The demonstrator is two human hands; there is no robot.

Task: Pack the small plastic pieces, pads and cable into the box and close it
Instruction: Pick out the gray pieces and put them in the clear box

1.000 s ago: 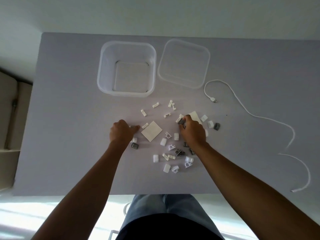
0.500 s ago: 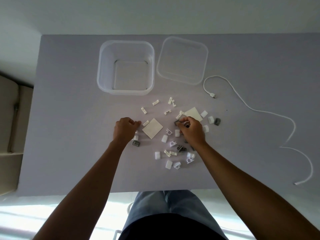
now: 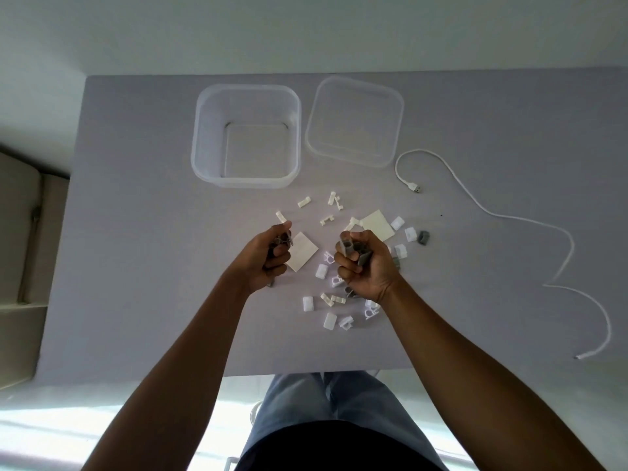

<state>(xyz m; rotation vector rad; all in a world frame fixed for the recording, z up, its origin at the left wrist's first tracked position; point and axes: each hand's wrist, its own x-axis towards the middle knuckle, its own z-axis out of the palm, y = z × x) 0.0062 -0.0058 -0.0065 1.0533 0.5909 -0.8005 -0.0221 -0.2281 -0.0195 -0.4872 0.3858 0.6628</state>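
Above grey table [image 3: 136, 232], both hands had lifted since a moment earlier: left hand [image 3: 268, 260] and right hand [image 3: 363, 263] each curled round small grey plastic pieces [image 3: 353, 249]. Clear square plastic box [image 3: 246, 136] stood open, empty; white cable [image 3: 509, 219] untouched.

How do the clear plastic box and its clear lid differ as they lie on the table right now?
The clear square plastic box is deep with tall walls; the clear square plastic lid is shallow and flat. The box sits squarely ahead of the left hand, while the lid lies to its right, turned slightly askew. Both are translucent, rounded-cornered, hold nothing, and rest apart on the grey table.
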